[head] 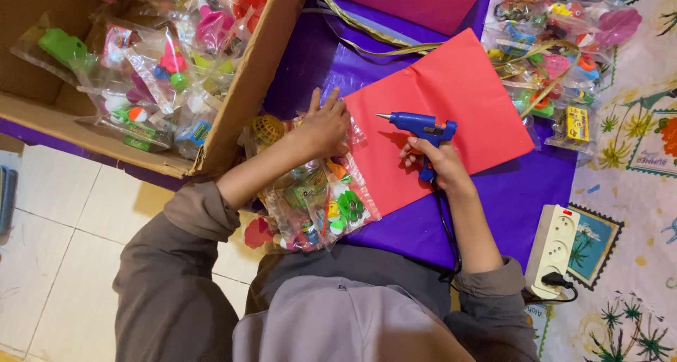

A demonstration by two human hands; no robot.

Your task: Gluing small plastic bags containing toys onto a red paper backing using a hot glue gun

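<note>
One blue plastic glue gun [423, 129] is seen. One red paper sheet [441, 115] is counted, over one purple sheet [522, 192]. One brown cardboard box [247, 87] and one white power strip [553, 249] are visible. Two bare hands, left [324, 129] and right [441, 161], are counted. The clear toy packets [317, 200] cannot be counted exactly.

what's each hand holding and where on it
The right hand grips a blue glue gun by its handle, nozzle over the red paper. The left hand grips nothing; it lies flat on a toy bag.
</note>
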